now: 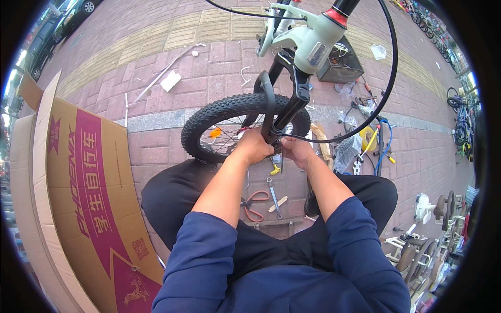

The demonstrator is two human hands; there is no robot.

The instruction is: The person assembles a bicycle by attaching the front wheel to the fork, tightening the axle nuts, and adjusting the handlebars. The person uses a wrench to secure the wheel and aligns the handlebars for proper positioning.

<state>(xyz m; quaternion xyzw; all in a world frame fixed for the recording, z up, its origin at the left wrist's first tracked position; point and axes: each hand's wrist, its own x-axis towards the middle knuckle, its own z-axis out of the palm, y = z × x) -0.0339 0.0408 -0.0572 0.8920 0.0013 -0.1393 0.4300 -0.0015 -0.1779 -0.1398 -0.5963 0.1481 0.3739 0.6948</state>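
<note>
In front of me stands a bicycle with a pale green frame [313, 39], a black fork [295, 99] and a knobby front wheel [201, 122]. My left hand [254, 146] is curled against the lower part of the fork, beside the spokes; its fingertips are hidden. Close on its right, my right hand [297, 151] is closed, with thumb and fingers pinched near the lower end of a black cable [339, 140]. What the fingers hold is too small to make out. An orange reflector [215, 132] sits among the spokes.
Between my legs lie a wrench [274, 198], orange-handled cutters [254, 207] and a yellow-handled tool [275, 169]. Right of the wheel are yellow tape [368, 139], plastic wrap [347, 154] and a dark toolbox [340, 65]. A large cardboard box [88, 198] stands at left; bicycle parts [417, 250] at right.
</note>
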